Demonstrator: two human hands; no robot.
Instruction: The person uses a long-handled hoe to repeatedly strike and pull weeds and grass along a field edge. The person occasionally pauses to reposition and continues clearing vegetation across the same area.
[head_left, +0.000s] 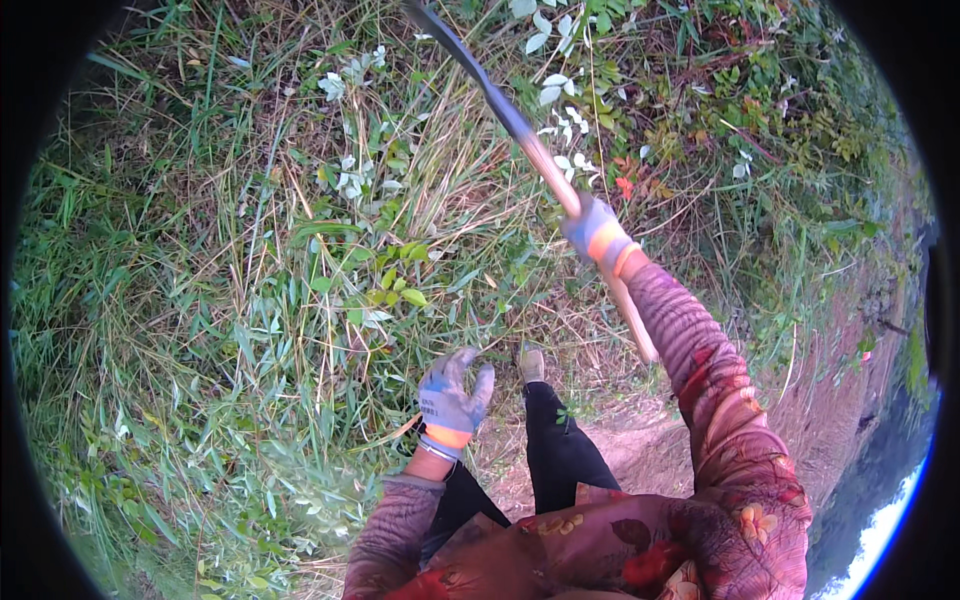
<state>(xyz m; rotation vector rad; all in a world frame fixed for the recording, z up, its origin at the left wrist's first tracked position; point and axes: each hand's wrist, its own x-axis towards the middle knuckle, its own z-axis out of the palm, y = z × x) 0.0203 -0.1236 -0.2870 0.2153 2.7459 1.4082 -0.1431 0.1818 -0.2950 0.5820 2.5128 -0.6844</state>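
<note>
My right hand (598, 229), in a grey glove with an orange cuff band, grips the pale wooden handle (551, 171) of a long tool. Its dark metal end (480, 75) reaches up and left over the grass and blurs at the top edge, so I cannot tell its exact kind. The butt of the handle sticks out below my right forearm. Lower down, my left hand (454, 394) wears a matching glove and hangs with curled, parted fingers, holding nothing. Grass stems (322, 330) and leafy plants stand just beside it.
Tall tangled grass (165, 262) covers the slope ahead and to the left. Broad-leaved shrubs (615, 90) grow at the upper right. My shoe (532, 364) stands at the grass edge, with bare reddish soil (637, 442) behind it and to the right.
</note>
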